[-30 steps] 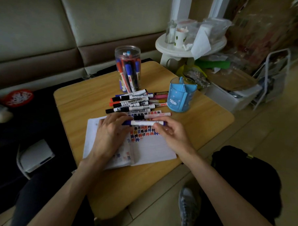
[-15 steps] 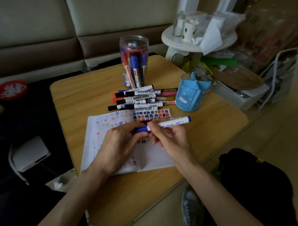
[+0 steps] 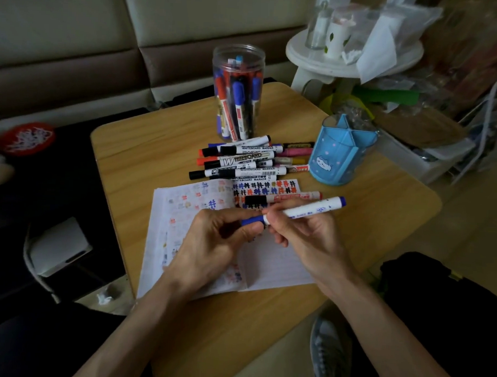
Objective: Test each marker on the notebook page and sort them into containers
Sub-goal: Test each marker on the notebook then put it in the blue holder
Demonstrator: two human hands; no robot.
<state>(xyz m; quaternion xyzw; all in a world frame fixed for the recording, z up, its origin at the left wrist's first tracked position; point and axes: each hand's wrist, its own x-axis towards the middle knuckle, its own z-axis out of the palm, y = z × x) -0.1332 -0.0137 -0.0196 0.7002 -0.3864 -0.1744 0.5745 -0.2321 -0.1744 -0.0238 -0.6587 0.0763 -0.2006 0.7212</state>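
A white marker with a blue cap and blue end (image 3: 306,210) is held above the open notebook (image 3: 269,263). My left hand (image 3: 213,243) pinches its blue cap, and my right hand (image 3: 305,236) grips the white barrel. The page carries rows of coloured test marks. A black-capped marker (image 3: 281,198) lies on the page just behind my hands. A pile of loose markers (image 3: 242,162) sits behind the notebook. A clear jar (image 3: 237,93) holds several markers. A blue divided pen holder (image 3: 343,152) stands to the right.
The wooden table (image 3: 146,155) ends close on the right and front. A white round side table (image 3: 352,61) with cups and paper stands behind it. A bin with clutter (image 3: 422,156) is at the right, a sofa behind, a dark bag (image 3: 441,299) near my right arm.
Both hands lifted the blue-capped marker off the page and tilted it, its far end raised to the right. The camera has moved closer to the table.
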